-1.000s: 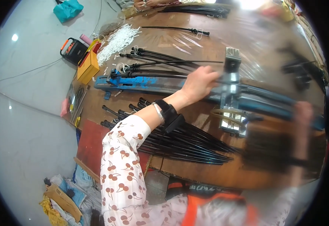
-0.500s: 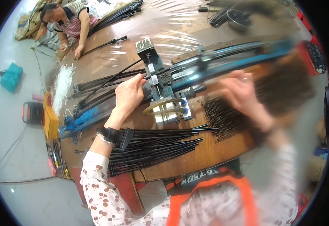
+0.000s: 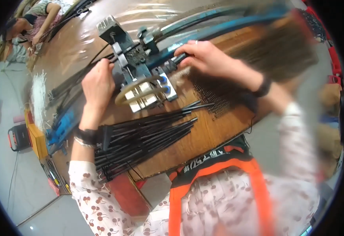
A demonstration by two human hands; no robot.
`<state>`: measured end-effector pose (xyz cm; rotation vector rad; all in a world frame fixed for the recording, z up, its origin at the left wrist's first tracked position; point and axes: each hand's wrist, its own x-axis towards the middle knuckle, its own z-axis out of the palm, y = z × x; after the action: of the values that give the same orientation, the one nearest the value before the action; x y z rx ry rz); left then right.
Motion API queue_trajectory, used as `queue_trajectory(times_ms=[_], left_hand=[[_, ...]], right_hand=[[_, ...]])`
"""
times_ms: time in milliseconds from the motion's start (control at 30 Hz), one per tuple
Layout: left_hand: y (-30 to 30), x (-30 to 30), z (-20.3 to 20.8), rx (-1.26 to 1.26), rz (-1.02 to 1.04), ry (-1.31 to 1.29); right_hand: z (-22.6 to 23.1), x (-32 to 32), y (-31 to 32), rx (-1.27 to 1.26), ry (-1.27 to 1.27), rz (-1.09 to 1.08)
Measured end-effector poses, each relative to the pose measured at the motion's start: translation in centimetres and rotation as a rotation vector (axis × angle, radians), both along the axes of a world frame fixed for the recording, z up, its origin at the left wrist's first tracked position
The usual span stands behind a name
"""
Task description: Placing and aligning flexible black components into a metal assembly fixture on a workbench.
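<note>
Beside the metal clamping fixture (image 3: 134, 59), my left hand (image 3: 98, 83) is closed, its fingertips pinched on a thin black rod that runs toward the fixture's near blocks; the hand hides part of it. My right hand (image 3: 207, 59) curls its fingers around a dark cylindrical knob (image 3: 178, 59) on the fixture's right side. Looped tan hoses (image 3: 140, 88) with blue fittings sit at the front of the fixture. A bundle of black rods (image 3: 148, 137) lies on the table just nearer to me, under my left wrist.
A blue rail (image 3: 215, 33) stretches from the fixture to the far right. Many small springs (image 3: 215, 98) lie in a blurred mass below my right forearm. White strips (image 3: 39, 94) and a yellow box (image 3: 37, 141) are on the left. Another person (image 3: 34, 25) works at the far left.
My right hand has moved left from above the springs onto the fixture's knob. The whole view has shifted, so the fixture and my left hand appear further left and higher.
</note>
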<state>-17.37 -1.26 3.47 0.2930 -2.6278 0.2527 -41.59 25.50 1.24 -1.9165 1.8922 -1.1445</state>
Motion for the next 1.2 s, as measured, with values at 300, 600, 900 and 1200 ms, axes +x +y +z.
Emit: queue_trajectory(times_ms=[300, 600, 900, 1200], left_hand=[[-10.0, 6.5, 1.1, -0.394, 0.030, 0.013], [14.7, 4.8, -4.4, 0.300, -0.124, -0.258], [14.6, 5.6, -5.1, 0.476, -0.225, -0.286], [17.1, 6.1, 0.7, 0.357, -0.097, -0.340]], right_hand=[[-1.4, 6.6, 12.8, 0.229, 0.705, 0.189], [-1.7, 5.5, 10.9, 0.243, 0.320, 0.094], [-0.8, 6.3, 10.9, 0.086, 0.504, -0.182], [-0.6, 6.0, 11.9, 0.094, 0.055, -0.198]])
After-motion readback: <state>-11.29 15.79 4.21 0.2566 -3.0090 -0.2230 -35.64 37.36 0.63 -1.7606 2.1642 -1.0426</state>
